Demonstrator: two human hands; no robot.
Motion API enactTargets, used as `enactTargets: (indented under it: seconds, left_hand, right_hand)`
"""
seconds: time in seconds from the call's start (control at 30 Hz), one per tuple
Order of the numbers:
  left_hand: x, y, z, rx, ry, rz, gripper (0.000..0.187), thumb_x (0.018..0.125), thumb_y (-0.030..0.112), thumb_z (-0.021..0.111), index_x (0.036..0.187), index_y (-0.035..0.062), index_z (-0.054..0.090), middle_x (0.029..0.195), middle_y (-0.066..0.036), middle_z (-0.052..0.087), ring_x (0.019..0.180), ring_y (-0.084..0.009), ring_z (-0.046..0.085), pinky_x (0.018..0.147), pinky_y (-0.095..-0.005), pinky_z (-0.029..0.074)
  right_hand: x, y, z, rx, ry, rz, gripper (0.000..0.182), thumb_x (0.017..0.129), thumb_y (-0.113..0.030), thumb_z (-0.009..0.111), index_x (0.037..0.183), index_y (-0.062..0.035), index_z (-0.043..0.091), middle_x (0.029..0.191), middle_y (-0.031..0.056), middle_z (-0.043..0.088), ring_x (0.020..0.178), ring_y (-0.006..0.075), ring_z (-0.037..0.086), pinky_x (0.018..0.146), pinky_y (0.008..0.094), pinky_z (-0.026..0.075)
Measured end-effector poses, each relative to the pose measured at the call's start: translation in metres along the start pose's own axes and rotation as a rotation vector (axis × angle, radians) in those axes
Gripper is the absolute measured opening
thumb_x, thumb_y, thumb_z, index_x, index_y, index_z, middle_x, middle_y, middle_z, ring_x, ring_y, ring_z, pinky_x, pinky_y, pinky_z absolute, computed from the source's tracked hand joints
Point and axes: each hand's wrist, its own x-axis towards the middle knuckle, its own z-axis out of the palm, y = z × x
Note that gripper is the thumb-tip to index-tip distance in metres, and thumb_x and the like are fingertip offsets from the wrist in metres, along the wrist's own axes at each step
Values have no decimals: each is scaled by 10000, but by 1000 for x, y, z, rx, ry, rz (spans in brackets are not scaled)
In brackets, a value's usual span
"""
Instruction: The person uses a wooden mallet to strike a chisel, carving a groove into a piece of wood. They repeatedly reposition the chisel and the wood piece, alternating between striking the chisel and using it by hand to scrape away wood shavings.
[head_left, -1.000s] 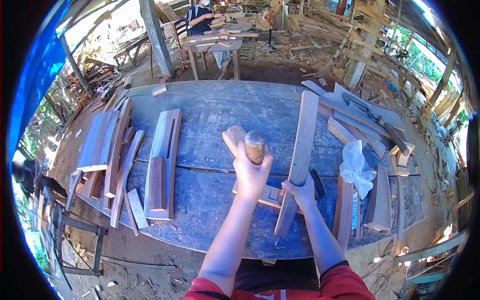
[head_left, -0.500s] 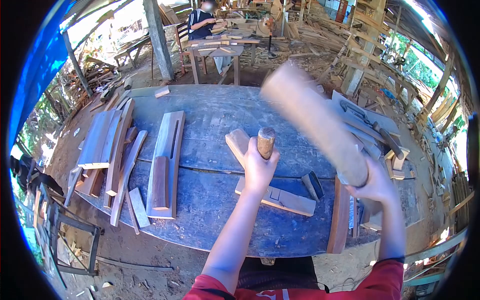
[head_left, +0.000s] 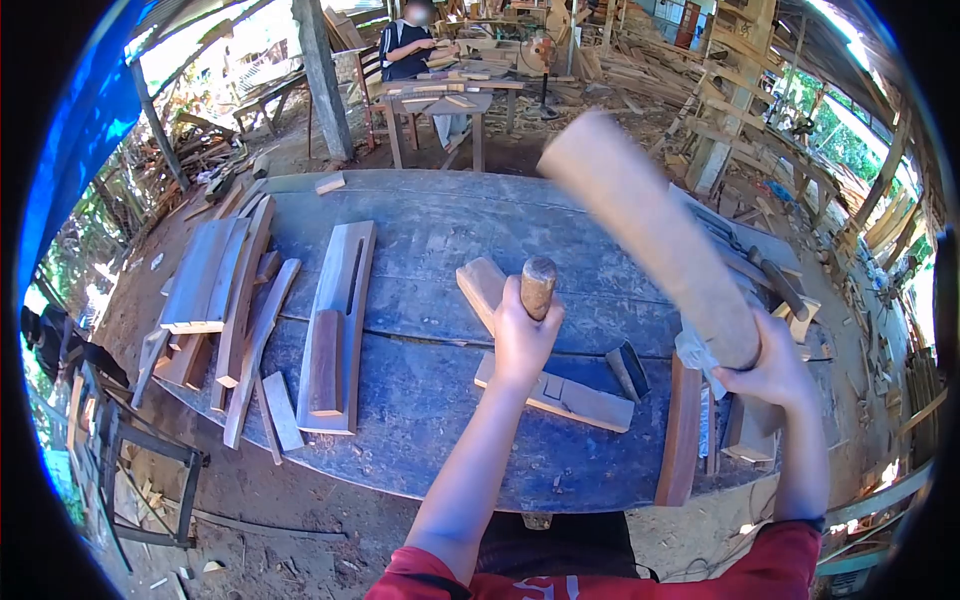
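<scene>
My left hand (head_left: 525, 335) is wrapped round the upright wooden handle of a chisel (head_left: 538, 284); its blade is hidden below my fist. Under and beside that hand lie a wooden block (head_left: 480, 285) and a second block (head_left: 585, 403) with a rectangular outline on its top face. My right hand (head_left: 770, 365) grips the near end of a thick wooden club (head_left: 655, 235). The club is raised and slanted, its far end up toward the upper left, apart from the chisel. A short dark piece with a hollow end (head_left: 628, 372) rests right of the blocks.
Several boards (head_left: 205, 275) are stacked on the blue table (head_left: 430, 420) at left, near a slotted board (head_left: 352, 285). A reddish wood bar (head_left: 680, 430) lies at the right, with a hammer (head_left: 778, 282) and clamp beyond. A person (head_left: 410, 45) works at a bench behind.
My right hand and the club have shifted slightly right and down, and the club is less blurred. My left hand keeps its grip on the chisel. The view has shifted slightly.
</scene>
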Motion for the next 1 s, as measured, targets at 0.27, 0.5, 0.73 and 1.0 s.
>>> enactTargets:
  seconds: [0.27,0.5,0.73,1.0]
  left_hand:
    - [1,-1,1,-42,45,0,248,742,127,638,868,-9,473,740,-191,580,682,-324,603,616,-361,464]
    - [0,0,-8,-84,122,30,200,772,99,629,875,-3,492,738,-122,601,658,-187,603,614,-294,469]
    - [5,-36,-25,-278,228,-84,248,787,95,643,962,-9,500,836,-54,570,739,-105,537,677,-247,452]
    - [4,-28,-32,-383,355,-110,177,841,76,580,828,51,405,621,-24,467,486,-83,454,462,-229,387]
  right_hand:
    - [6,14,104,1050,25,162,375,704,-169,683,964,-19,459,683,139,578,490,211,575,471,327,484]
    - [24,37,234,1550,94,407,269,832,-219,566,956,-57,392,668,105,524,523,205,546,473,326,466]
    - [19,48,255,1472,81,402,283,847,-272,526,982,-74,375,684,93,504,525,191,538,425,286,457]
    - [20,49,251,1567,68,425,267,828,-210,549,967,-57,381,651,110,523,521,200,545,491,297,456]
